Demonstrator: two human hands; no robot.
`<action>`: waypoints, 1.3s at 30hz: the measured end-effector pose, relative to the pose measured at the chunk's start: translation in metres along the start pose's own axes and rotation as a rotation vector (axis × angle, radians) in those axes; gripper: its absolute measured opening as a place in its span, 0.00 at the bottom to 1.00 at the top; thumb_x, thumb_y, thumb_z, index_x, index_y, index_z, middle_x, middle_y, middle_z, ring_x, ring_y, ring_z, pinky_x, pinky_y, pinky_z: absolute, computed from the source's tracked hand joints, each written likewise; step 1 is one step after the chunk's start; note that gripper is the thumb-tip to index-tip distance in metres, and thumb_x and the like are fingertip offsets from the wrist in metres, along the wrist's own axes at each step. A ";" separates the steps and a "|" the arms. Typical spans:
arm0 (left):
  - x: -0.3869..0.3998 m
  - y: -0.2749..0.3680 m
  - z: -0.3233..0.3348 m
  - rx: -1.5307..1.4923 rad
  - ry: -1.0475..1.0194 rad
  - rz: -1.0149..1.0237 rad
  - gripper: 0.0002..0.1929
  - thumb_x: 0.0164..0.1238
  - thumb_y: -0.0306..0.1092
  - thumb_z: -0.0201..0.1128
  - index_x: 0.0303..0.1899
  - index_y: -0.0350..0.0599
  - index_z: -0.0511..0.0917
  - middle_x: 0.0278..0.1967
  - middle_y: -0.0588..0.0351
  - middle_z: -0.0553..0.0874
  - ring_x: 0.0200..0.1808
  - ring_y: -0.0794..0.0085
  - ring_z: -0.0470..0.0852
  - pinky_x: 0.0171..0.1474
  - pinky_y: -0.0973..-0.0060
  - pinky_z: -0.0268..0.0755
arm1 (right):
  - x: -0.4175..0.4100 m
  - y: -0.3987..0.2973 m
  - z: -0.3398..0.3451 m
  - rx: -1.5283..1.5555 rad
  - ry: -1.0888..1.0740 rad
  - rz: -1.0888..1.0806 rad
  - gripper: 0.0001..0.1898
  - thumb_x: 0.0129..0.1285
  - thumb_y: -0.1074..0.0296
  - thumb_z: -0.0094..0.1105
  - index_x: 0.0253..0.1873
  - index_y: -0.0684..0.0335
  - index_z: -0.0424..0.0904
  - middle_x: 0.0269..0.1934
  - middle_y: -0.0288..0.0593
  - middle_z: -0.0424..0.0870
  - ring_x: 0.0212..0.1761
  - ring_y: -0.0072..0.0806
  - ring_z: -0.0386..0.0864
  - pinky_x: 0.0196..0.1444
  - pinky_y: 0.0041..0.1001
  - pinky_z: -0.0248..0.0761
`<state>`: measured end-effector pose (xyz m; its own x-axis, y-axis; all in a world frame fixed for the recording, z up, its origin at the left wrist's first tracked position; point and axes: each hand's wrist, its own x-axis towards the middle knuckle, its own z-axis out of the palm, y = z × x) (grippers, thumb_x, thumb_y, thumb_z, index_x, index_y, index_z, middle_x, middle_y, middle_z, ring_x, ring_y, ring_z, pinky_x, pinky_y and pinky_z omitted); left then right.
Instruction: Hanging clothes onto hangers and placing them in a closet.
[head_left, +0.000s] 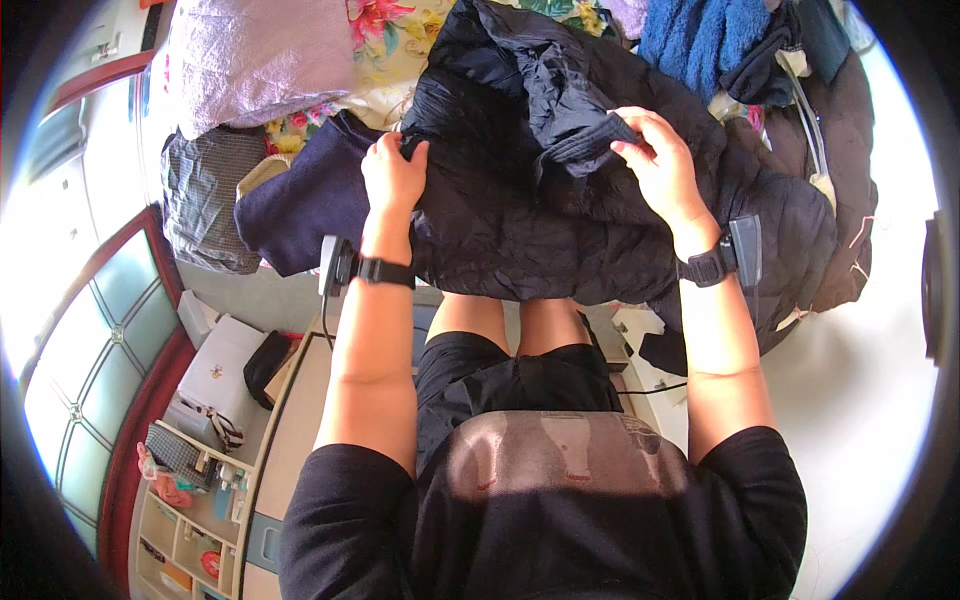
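Observation:
A large black garment (495, 240), thin and crinkled like a padded jacket, is spread over the bed before me. My right hand (660, 161) pinches a ribbed cuff or hem (589, 146) of it between thumb and fingers. On the garment's left side, my left hand (396, 169) grips its edge, thumb and fingers closed around a fold of black fabric. A dark navy cloth (311, 199) lies left of that hand, partly under the black garment. Folds hide the rest of the garment's shape.
Floral bedding (390, 56), a pale pink fleece (262, 52) and a checked dark cloth bundle (210, 195) lie at left. Blue fleece (682, 45) and a brown garment (847, 187) with a hanger (810, 127) lie right. A white box (225, 356) and shelf unit (199, 517) stand lower left.

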<state>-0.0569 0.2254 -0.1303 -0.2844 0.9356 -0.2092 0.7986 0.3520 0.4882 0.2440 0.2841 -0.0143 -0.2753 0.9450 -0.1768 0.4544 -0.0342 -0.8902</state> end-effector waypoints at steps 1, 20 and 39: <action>0.002 -0.004 0.005 0.021 -0.086 -0.056 0.20 0.47 0.38 0.67 0.42 0.40 0.75 0.40 0.43 0.79 0.44 0.54 0.76 0.47 0.66 0.69 | 0.003 -0.004 0.001 -0.006 -0.004 0.000 0.10 0.54 0.81 0.56 0.42 0.67 0.73 0.41 0.39 0.77 0.34 0.19 0.75 0.33 0.18 0.70; -0.057 0.088 -0.070 -0.738 -0.386 0.175 0.18 0.59 0.27 0.57 0.52 0.44 0.70 0.47 0.55 0.77 0.47 0.70 0.75 0.51 0.77 0.65 | -0.009 -0.080 -0.011 0.292 -0.127 -0.007 0.23 0.44 0.83 0.60 0.20 0.58 0.49 0.25 0.32 0.60 0.27 0.19 0.57 0.32 0.18 0.54; -0.125 0.123 -0.074 -0.919 -0.394 0.379 0.11 0.46 0.21 0.65 0.34 0.38 0.76 0.31 0.58 0.79 0.35 0.74 0.75 0.41 0.76 0.68 | -0.058 -0.133 0.024 -0.692 -0.326 -0.649 0.13 0.47 0.63 0.59 0.40 0.59 0.76 0.37 0.40 0.78 0.45 0.36 0.73 0.56 0.35 0.62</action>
<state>0.0376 0.1539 0.0191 0.2215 0.9711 -0.0887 0.0460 0.0805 0.9957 0.1797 0.2263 0.1041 -0.8159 0.5753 0.0577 0.4986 0.7506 -0.4336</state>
